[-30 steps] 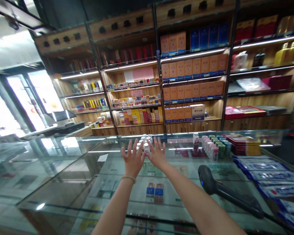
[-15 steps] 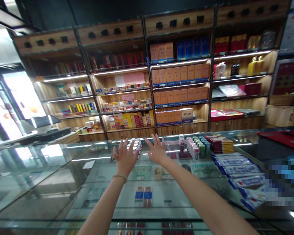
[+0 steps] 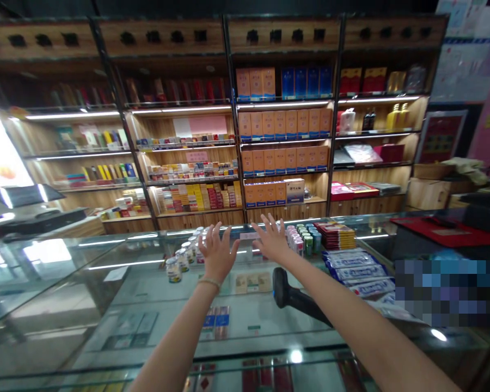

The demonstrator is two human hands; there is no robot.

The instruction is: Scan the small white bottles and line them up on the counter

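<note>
Here, left hand (image 3: 219,257) and right hand (image 3: 275,246) hover, empty fingers wide, above the worktop (image 3: 245,311); jars (image 3: 173,270) and bottles (image 3: 307,243) already stand lined up; remainder unclear.

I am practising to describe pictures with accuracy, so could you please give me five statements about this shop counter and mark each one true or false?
1. The left hand and the right hand are both open. True.
2. White-lidded jars stand on the glass counter. True.
3. The jars are nearer the right hand. False: they are nearer the left hand.
4. A bracelet circles the left wrist. True.
5. The right hand grips a device. False: the black scanner lies unheld on the counter.
</note>
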